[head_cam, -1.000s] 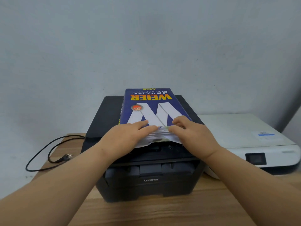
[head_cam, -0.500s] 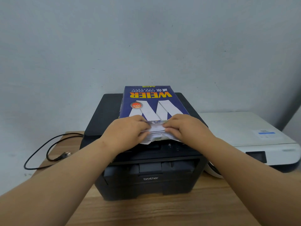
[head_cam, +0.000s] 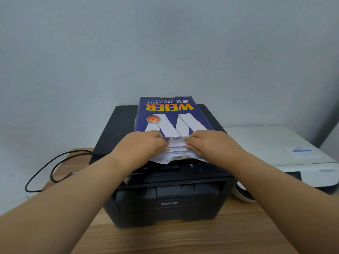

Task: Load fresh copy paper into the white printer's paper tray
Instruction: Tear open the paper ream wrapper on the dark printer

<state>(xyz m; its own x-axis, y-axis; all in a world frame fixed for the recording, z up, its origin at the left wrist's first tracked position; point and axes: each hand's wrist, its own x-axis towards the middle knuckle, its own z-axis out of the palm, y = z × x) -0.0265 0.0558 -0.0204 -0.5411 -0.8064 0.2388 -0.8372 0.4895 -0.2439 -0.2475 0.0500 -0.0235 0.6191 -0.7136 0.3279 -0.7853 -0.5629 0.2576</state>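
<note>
Hands, left point(head_cam: 145, 146) and right point(head_cam: 211, 145), grip the ream's point(head_cam: 170, 116) torn near wrapper atop the black printer point(head_cam: 168, 204); peeling evenly outward should spare the sheets.

We stretch both bare arms forward, our left hand point(head_cam: 145, 145) and right hand point(head_cam: 211, 143) close together, palms down, fingers curled inward and pinching.

Blue paper ream point(head_cam: 170, 114): "WEIER", "copy paper", upside down. Black printer point(head_cam: 168, 204) front: "brother".
</note>
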